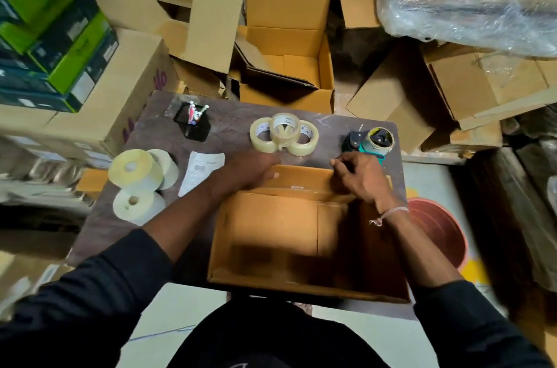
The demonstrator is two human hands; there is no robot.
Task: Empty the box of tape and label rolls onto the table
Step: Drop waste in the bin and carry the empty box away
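I see the open cardboard box (pixel 280 235) sitting at the near edge of the small dark table (pixel 229 126), its inside showing only bare cardboard. My left hand (pixel 250 170) rests on the box's far flap at its left end, the fingers curled down over the flap's edge with the thumb lying along the top. My right hand (pixel 358 176) is at the flap's right end, its fingers bent and bunched close together on the cardboard; I cannot tell whether they actually pinch the flap or only press on it. A pale string bracelet (pixel 388 215) circles the right wrist. The rolls lie out on the table: three clear tape rolls (pixel 283 134) cluster just beyond the flap, one propped on the other two, and three white label rolls (pixel 141 184) sit together at the table's left edge. A printed paper slip (pixel 200 170) lies between the label rolls and my left forearm. A black pen holder (pixel 194 122) stands near the far left corner, and a teal tape dispenser (pixel 372 141) sits near the far right corner, just beyond my right hand. Open cardboard cartons (pixel 286 45) crowd the floor behind the table.
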